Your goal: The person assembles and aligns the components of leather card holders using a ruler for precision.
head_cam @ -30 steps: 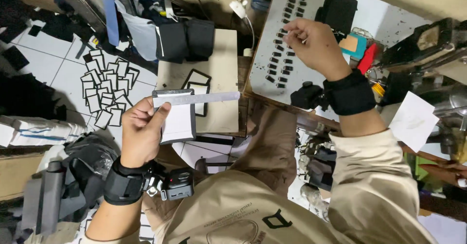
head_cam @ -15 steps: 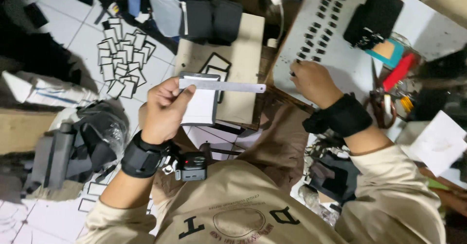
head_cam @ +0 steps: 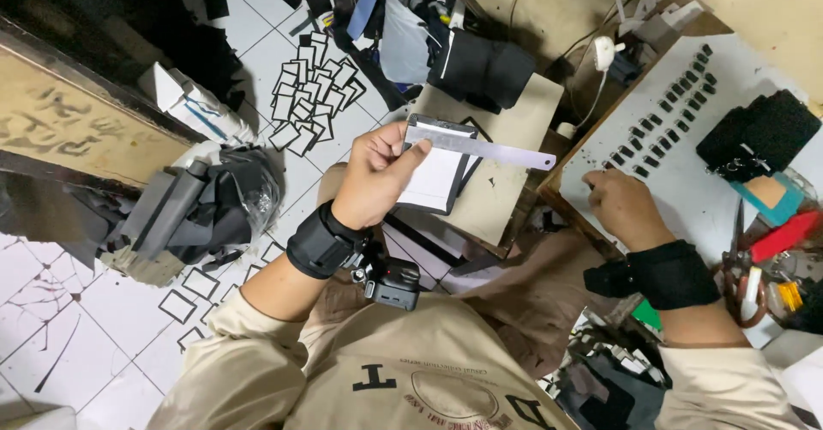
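Evidently a measuring step: over the small tan desk (head_cam: 506, 181) the left hand (head_cam: 377, 177) is clamped on a white, black-framed card (head_cam: 433, 177) and a flat steel ruler (head_cam: 484, 147) laid across its top. Right hand (head_cam: 621, 207), fingers curled, touches small black pieces (head_cam: 656, 108) on the white board (head_cam: 686, 190), near its edge. Little open room; clutter crowds round.

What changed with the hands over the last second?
The right hand dropped from being raised over the white board down to its near edge, by the small black pieces. The left hand kept holding the metal ruler and white card.
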